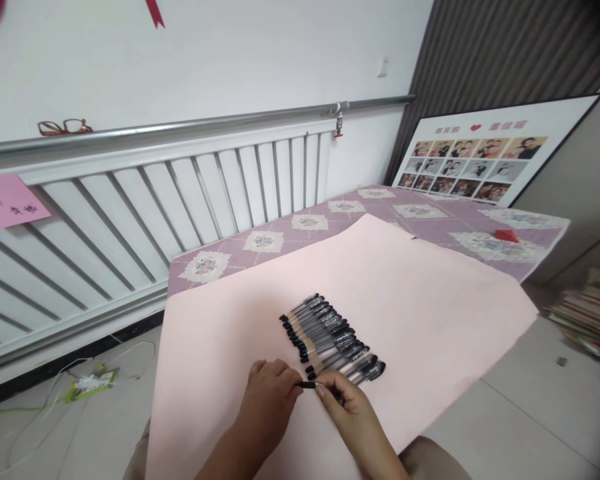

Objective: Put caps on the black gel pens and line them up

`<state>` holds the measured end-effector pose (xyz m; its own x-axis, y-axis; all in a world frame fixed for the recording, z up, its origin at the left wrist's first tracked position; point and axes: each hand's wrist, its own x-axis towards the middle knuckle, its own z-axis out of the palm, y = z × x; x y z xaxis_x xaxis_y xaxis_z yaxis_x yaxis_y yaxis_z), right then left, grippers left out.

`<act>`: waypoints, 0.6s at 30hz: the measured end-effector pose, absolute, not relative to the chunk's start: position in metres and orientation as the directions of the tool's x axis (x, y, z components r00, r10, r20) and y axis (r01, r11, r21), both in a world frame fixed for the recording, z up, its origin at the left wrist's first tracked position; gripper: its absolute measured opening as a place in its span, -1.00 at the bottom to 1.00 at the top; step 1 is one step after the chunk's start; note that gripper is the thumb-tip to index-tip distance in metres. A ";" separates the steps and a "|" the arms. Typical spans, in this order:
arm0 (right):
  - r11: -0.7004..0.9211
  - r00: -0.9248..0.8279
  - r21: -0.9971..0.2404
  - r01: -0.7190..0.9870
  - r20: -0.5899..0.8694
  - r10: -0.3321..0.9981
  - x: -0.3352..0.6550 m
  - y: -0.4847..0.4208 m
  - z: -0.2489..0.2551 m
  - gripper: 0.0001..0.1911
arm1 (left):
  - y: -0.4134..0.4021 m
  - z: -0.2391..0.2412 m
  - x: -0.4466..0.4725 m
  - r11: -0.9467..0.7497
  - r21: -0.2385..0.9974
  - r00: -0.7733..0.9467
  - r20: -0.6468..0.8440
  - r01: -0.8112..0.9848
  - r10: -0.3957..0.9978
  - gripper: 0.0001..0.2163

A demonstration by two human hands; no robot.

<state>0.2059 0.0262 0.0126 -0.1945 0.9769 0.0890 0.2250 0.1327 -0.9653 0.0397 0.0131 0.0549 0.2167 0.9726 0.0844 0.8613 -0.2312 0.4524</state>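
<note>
**Head view: pen row nearly lined up on the pink sheet**

Head view looks down on a big pale pink paper sheet (405,287) spread over a counter with a purple patterned cloth (340,213). So the row of clear-barrelled black-capped gel pens (330,337) sits side by side near the sheet's near edge, slanting toward the far left. Both hands meet at the near end of that row. The left hand (270,400) has its grip pinching the black end of one more black gel pen (310,385), and the right hand (353,413) pinches the same pen from the other side, fingers curled over the barrel. That pen lies just beside the last one in the row.

My read: most of the lining-up looks done, since plenty of pens already lie in order and only this one is in hand. Can't see any loose pile left over.

Around it: a small red object (506,235) at the counter's far right corner, a framed photo board (480,160) leaning behind, a white radiator (155,200) along the wall with red glasses (64,127) on top, a pink note (7,200), a stack of books (587,313) on the floor. Nothing's blocking the hands.
</note>
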 end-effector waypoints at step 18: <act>0.080 -0.175 -0.976 0.204 0.044 0.984 0.210 0.027 0.013 -0.80 | 0.015 0.059 0.039 -0.183 0.470 0.197 0.020 0.863 0.980 -0.87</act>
<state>0.2100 0.0275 0.0128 -0.1748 0.9836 0.0441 0.2040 0.0800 -0.9757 0.0386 0.0149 0.0590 0.1974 0.9801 0.0198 0.8634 -0.1833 0.4701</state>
